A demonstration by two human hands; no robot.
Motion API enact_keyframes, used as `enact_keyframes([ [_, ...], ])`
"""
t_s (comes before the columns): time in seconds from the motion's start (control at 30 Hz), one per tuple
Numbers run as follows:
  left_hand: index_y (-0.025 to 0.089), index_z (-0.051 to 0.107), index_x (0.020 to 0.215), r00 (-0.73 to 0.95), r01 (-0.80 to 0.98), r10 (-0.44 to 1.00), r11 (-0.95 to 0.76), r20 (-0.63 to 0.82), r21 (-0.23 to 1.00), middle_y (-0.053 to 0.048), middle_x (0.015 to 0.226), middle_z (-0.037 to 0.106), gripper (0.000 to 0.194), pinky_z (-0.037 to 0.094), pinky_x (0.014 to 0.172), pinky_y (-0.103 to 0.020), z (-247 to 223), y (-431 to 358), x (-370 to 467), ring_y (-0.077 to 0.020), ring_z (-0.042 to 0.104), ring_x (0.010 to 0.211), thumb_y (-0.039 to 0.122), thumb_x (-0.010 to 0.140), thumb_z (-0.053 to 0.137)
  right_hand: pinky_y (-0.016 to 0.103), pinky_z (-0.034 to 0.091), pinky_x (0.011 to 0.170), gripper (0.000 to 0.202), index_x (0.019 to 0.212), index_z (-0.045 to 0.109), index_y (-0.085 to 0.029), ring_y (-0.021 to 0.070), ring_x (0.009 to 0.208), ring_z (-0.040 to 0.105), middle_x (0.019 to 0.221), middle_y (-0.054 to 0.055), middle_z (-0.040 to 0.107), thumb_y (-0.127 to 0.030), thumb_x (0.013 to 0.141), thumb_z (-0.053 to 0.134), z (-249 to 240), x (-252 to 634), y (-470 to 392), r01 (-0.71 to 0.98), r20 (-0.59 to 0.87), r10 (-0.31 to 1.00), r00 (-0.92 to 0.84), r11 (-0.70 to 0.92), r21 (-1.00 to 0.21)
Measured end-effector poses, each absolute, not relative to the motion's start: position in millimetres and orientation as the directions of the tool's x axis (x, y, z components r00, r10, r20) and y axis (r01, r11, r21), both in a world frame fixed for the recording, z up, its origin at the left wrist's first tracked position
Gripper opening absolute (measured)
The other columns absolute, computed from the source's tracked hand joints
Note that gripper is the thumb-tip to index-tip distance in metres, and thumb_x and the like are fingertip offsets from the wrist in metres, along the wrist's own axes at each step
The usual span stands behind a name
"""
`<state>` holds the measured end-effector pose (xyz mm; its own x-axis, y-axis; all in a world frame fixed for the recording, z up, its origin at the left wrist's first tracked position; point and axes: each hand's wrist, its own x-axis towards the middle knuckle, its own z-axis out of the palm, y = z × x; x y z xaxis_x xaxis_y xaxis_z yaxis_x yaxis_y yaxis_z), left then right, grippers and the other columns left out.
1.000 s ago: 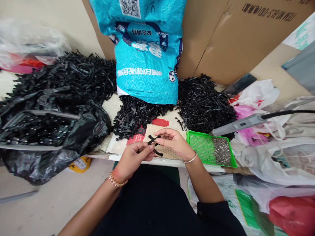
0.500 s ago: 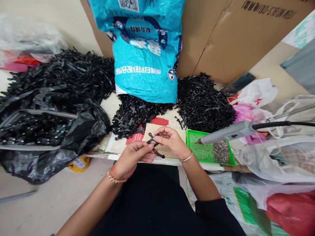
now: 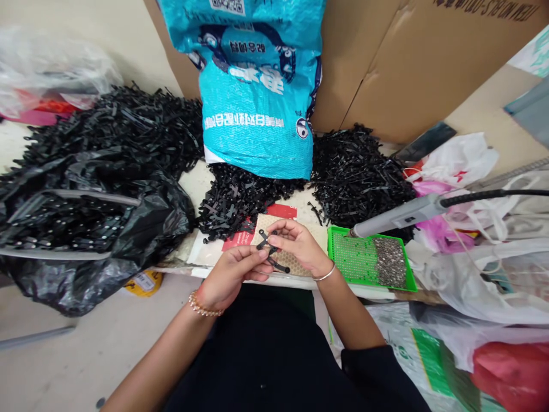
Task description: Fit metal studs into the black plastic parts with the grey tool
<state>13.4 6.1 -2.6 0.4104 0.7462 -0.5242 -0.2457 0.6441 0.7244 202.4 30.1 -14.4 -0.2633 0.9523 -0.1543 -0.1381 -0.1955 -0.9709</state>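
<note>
Over a tan honeycomb-patterned pad [image 3: 315,230], both hands hold small black plastic link pieces [image 3: 281,267] that cross one another. My left hand [image 3: 234,268] pinches them from the left between thumb and fingers. On the other side, my right hand [image 3: 298,246] is closed on the upper part, thumb against index finger. Fingers hide where the pieces meet. Right of my hands lies a green tray [image 3: 357,276] with a perforated bed and small metal screws [image 3: 390,263]. A grey electric screwdriver [image 3: 397,216] hangs with its tip above the tray's back edge.
Heaps of black links lie at the left [image 3: 128,123], centre [image 3: 231,203] and right [image 3: 358,177]. A blue sack [image 3: 257,137] rises behind the centre heap. At left, a black plastic bag [image 3: 167,206] holds more pieces. Plastic bags [image 3: 463,157] crowd the right side.
The view has shifted slightly, so the surroundings sit a little further right. Both hands keep their hold on the black links, with hardly any movement.
</note>
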Motion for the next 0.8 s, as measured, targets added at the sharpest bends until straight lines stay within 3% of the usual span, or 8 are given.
enact_keyframes([
  [0.37, 0.013, 0.074, 0.072, 0.400, -0.171, 0.782, 0.576, -0.478, 0.799, -0.006, 0.071, 0.076, 0.038, 0.059, 0.062, -0.020, 0, 9, 14, -0.0141, 0.072, 0.066, 0.047, 0.066, 0.090, 0.024, 0.055, 0.078, 0.024, 0.099, 0.071, -0.022, 0.0090, 0.080, 0.064, 0.096, 0.000, 0.071, -0.031, 0.079, 0.080, -5, 211, 34, -0.082, -0.138, 0.937, -0.320, -0.173, -0.981],
  [0.8, 0.013, 0.074, 0.072, 0.392, -0.223, 0.777, 0.599, -0.492, 0.769, -0.006, 0.069, 0.074, 0.038, 0.057, 0.058, -0.018, -4, 10, 12, -0.0146, 0.071, 0.066, 0.045, 0.063, 0.092, 0.024, 0.056, 0.076, 0.023, 0.101, 0.072, -0.021, 0.0091, 0.081, 0.067, 0.099, 0.001, 0.073, -0.031, 0.081, 0.078, -7, 208, 37, -0.053, -0.125, 0.933, -0.337, -0.151, -0.987],
])
